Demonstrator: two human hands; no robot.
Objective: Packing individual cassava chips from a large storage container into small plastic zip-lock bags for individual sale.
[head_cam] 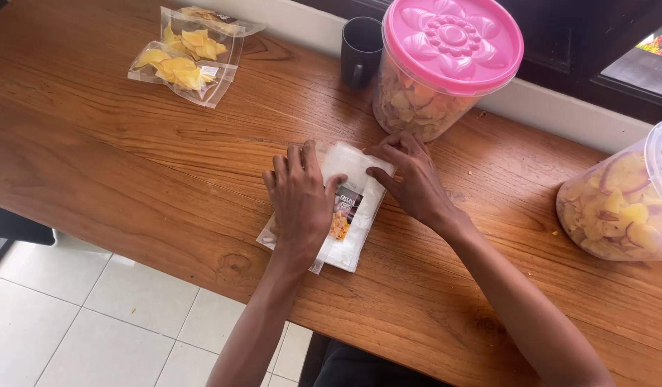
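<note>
Two filled chip bags (182,63) lie near the table's (94,158) far left corner, with a wide stretch of bare wood between them and my hands. I see the near edge running diagonally, tiled floor (80,315) below it on the left. My left hand (300,201) lies palm down on a flat clear pouch (345,215) at the middle of the table, close to the near edge; fingers are together and extended, pressing the pouch flat rather than closed around it. The pouch has a dark label at its centre, and its top end points toward the far edge. My right hand (411,179) rests just beside it, fingertips pinching the pouch's top strip, forearm angled in from the lower right. A dark mug (360,51) and a pink-lidded jar (438,68) of chips stand along the far edge, the jar almost touching my right fingers. Another chip jar (621,201) sits at the right end.
</note>
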